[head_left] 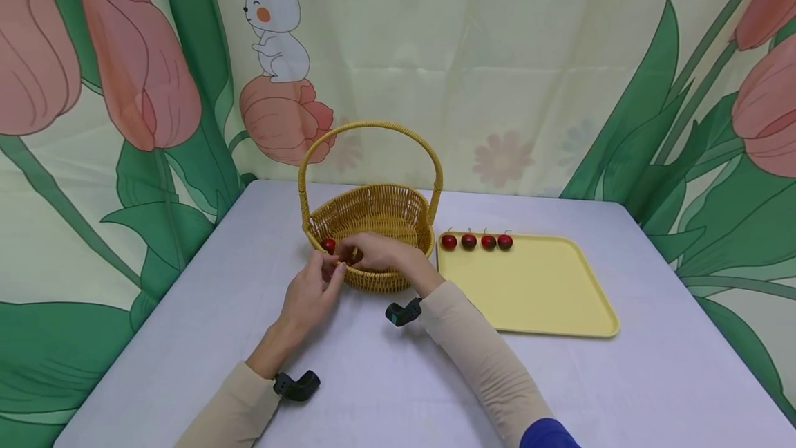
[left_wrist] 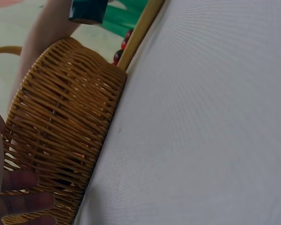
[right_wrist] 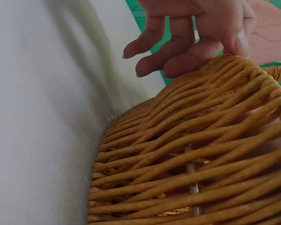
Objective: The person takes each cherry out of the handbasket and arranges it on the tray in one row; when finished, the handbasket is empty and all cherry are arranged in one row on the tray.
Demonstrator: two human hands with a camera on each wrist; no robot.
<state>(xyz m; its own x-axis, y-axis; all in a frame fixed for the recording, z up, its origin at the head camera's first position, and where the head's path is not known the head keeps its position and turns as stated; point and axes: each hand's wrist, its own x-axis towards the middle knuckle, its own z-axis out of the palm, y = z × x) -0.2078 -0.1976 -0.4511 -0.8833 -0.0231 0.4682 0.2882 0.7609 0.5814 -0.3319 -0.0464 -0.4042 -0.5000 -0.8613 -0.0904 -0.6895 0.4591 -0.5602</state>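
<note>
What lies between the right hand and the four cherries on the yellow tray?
The right side of the basket stands between the right hand and those cherries, as the head view shows.

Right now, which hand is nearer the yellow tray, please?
Right: the right hand is left of the yellow tray, reaching into the wicker basket; the left hand is farther left, at the basket's rim.

Head view looks forward-down; close-up wrist views share the basket [head_left: 381, 283].

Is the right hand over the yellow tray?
No, the right hand reaches into the wicker basket, which stands beside the yellow tray.
</note>
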